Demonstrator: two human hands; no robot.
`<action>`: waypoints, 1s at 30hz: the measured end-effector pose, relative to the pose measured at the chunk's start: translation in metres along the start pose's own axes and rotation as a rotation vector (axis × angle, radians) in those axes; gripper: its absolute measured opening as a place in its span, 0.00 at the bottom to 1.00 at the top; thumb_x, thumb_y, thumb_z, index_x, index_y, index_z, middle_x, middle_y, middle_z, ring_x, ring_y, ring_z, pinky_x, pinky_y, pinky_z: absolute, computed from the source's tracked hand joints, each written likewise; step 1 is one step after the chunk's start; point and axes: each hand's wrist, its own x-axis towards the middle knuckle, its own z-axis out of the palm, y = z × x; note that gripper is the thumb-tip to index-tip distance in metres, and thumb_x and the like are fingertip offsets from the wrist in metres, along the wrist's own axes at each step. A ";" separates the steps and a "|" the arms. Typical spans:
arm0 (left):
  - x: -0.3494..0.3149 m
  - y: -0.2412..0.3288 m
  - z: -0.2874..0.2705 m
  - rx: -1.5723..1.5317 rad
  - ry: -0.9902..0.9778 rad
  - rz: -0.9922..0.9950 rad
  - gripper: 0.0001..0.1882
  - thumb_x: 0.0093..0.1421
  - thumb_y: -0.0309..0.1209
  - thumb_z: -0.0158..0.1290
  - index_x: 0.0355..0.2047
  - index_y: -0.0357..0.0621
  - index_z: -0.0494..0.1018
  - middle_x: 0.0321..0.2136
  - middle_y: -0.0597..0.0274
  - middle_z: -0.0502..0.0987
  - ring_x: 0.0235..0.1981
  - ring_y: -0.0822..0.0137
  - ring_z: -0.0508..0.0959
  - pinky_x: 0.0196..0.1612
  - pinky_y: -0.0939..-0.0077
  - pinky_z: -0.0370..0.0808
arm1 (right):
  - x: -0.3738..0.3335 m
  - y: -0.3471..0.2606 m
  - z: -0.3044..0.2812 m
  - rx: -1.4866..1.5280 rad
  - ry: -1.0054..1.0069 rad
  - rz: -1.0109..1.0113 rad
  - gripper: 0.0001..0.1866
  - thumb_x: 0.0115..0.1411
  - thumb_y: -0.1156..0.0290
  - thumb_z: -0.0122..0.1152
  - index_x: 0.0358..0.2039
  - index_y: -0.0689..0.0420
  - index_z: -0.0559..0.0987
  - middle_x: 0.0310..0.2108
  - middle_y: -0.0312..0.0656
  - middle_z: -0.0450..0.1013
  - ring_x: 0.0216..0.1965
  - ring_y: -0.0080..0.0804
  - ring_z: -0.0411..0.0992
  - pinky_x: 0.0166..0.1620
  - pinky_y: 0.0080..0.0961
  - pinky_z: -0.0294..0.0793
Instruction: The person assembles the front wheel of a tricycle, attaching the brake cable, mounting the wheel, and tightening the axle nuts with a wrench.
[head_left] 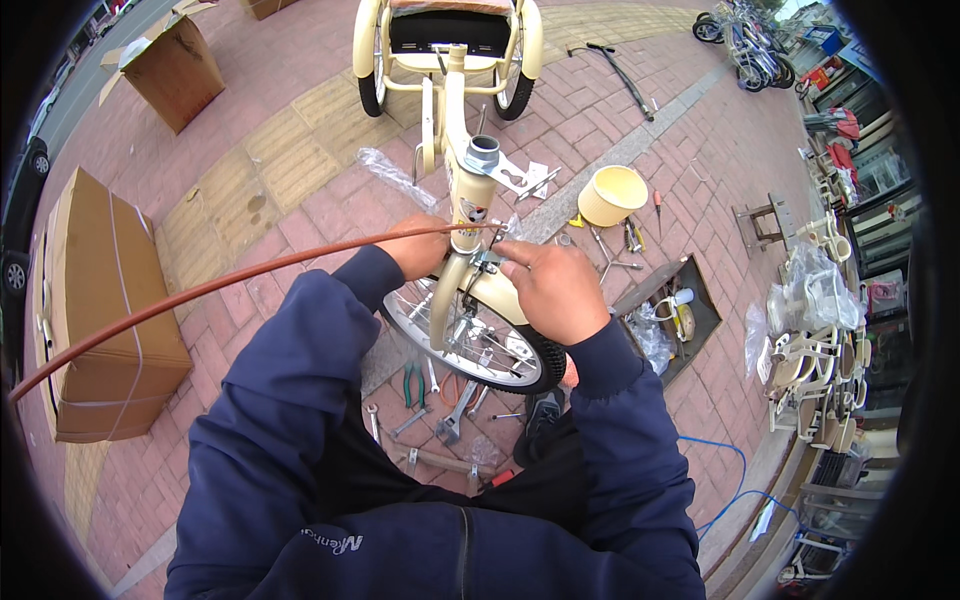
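A cream tricycle frame stands in front of me, its head tube point(470, 205) upright and open at the top. Under it sit the curved fork point(445, 300), a cream mudguard point(497, 292) and the spoked front wheel point(515, 375). My left hand point(415, 248) reaches against the left side of the head tube's lower end, its fingertips hidden behind it. On the other side, my right hand point(562, 290) has thumb and forefinger drawn together at small metal parts above the mudguard; what they pinch is unclear. A reddish-brown cable point(250, 268) arcs from the left across the head tube, ending near my right fingertips.
Pliers point(414, 384), an adjustable wrench point(455, 415) and other tools lie on the paving below the wheel. A yellow bucket point(612, 196) and an open tool tray point(700, 325) stand at right. Large cardboard boxes point(120, 310) are at left; a floor pump point(625, 80) lies farther off.
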 end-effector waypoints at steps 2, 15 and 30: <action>0.000 -0.002 0.001 0.079 -0.030 0.030 0.15 0.58 0.26 0.50 0.45 0.37 0.78 0.44 0.45 0.79 0.43 0.48 0.79 0.49 0.60 0.77 | -0.002 -0.003 0.000 -0.065 0.030 -0.030 0.13 0.59 0.68 0.58 0.45 0.48 0.82 0.30 0.49 0.78 0.32 0.50 0.76 0.35 0.44 0.75; -0.008 0.013 -0.001 -0.446 0.094 -0.235 0.17 0.67 0.30 0.44 0.53 0.40 0.74 0.40 0.48 0.80 0.39 0.57 0.80 0.44 0.66 0.77 | 0.005 0.001 -0.005 -0.163 0.007 -0.104 0.13 0.58 0.70 0.59 0.44 0.51 0.82 0.27 0.48 0.76 0.29 0.52 0.75 0.33 0.45 0.73; -0.002 0.018 -0.002 -0.323 0.156 -0.168 0.14 0.61 0.30 0.47 0.42 0.39 0.79 0.35 0.39 0.79 0.39 0.42 0.79 0.44 0.55 0.75 | 0.002 -0.005 -0.003 -0.204 0.013 -0.107 0.12 0.58 0.70 0.59 0.43 0.49 0.82 0.25 0.46 0.75 0.29 0.50 0.75 0.32 0.45 0.74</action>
